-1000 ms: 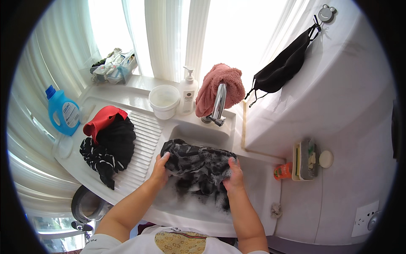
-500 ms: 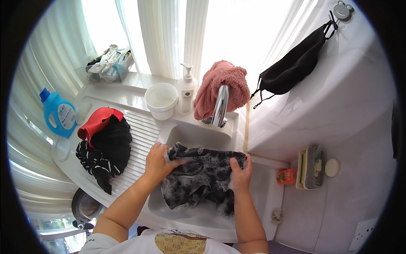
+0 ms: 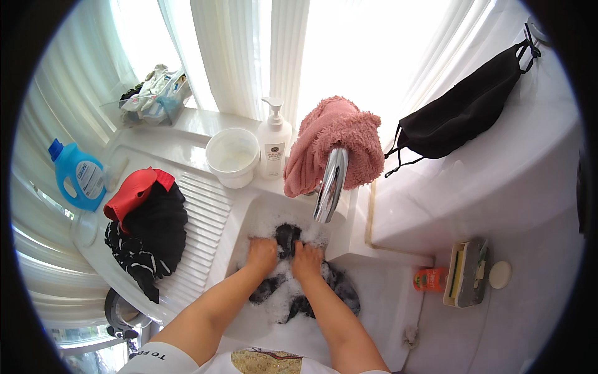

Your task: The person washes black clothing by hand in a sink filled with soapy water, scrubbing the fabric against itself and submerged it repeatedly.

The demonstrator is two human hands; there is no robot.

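A wet black garment (image 3: 344, 290) lies partly sunk in white suds in the sink basin (image 3: 380, 324). My left hand (image 3: 262, 254) is closed on its far part, knuckles up, with the fingertips hidden. Close beside it on the right, my right hand (image 3: 307, 258) is also closed on the cloth, its thumb side toward the left hand. A dark fold of the garment stands up between the two hands. Foam surrounds both wrists and covers much of the fabric.
A chrome faucet (image 3: 332, 187) draped with a pink towel (image 3: 336, 140) rises beyond the basin. Left are a ribbed washboard (image 3: 202, 212), a black-and-red clothes pile (image 3: 156, 218), a white tub (image 3: 232, 156), a pump bottle (image 3: 274, 143) and a blue detergent jug (image 3: 78, 177). A black mask (image 3: 461, 112) hangs right.
Both hands have gone down into the basin and come closer together. The black garment, earlier held spread above the suds, is now bunched and partly under them. The view has shifted slightly.
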